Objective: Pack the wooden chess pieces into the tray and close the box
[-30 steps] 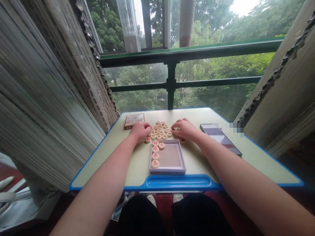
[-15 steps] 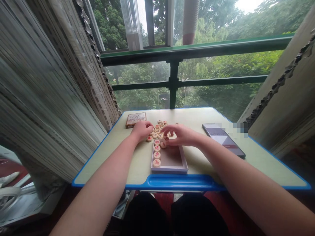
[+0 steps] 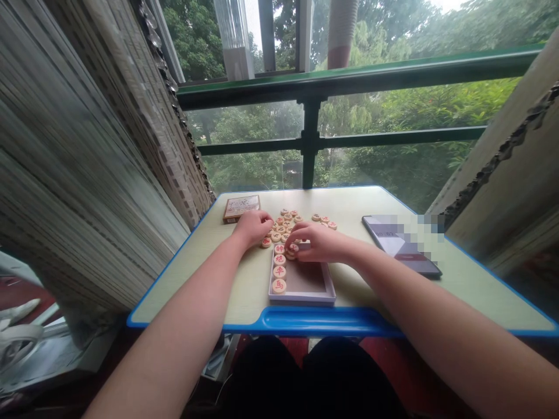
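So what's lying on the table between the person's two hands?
In the head view, a cluster of round game pieces lies between the left hand and the right hand, some marked in red, others dark.

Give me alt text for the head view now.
Right hand holding a round game piece at the far end of an open box, where four red-marked pieces line the left side; left hand beside loose pieces. A phone lies right.

The bare right hand (image 3: pixel 315 240) partly hides the shallow pale-lilac box (image 3: pixel 308 280) and the round, red-marked wooden piece (image 3: pixel 294 248) at its fingers; any hold by the bare left hand (image 3: pixel 252 227) is unclear; characters on the clustered pale wooden discs (image 3: pixel 287 223) look too small; mosaic blurs the flat dark-rimmed phone (image 3: pixel 395 247).
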A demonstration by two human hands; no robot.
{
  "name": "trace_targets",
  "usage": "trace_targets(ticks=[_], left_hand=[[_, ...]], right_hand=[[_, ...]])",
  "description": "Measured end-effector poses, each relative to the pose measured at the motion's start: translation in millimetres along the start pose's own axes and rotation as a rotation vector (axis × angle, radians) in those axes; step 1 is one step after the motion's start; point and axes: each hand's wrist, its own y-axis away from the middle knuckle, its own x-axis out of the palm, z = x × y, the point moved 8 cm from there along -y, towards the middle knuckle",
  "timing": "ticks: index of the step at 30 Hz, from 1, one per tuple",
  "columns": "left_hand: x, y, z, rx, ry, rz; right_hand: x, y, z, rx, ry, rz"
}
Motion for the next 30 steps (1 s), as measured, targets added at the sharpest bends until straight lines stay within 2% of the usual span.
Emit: trace_targets(ticks=[12, 19, 22, 24, 27, 30], left_hand=[[-0.6, 0.3, -1.5, 0.017, -0.010, 0.002], [-0.1, -0.4, -1.9, 0.018, 0.015, -0.005], [-2.5, 2.6, -6.5, -0.016, 0.125, -0.010], [-3.7, 6.6, -13.0, -0.044, 0.279, 0.021], [-1.4, 14.5, -30.8, -0.028, 0.586, 0.173], [-0.8, 21.3, -42.7, -0.013, 0.706, 0.288]], right_hand=[[-1.9, 0.2, 0.2, 0.046, 0.047, 0.015], [-18.3, 2.5, 4.5, 0.056, 0.032, -0.082], [-22.7, 2.1, 1.5, 0.080, 0.025, -0.147], [-24.7, 1.4, -2.5, 0.097, 0.029, -0.207], [-27.7, 0.9, -7.9, 0.101, 0.037, -0.308], [-30.1, 1.5, -9.5, 0.075, 0.056, -0.376]])
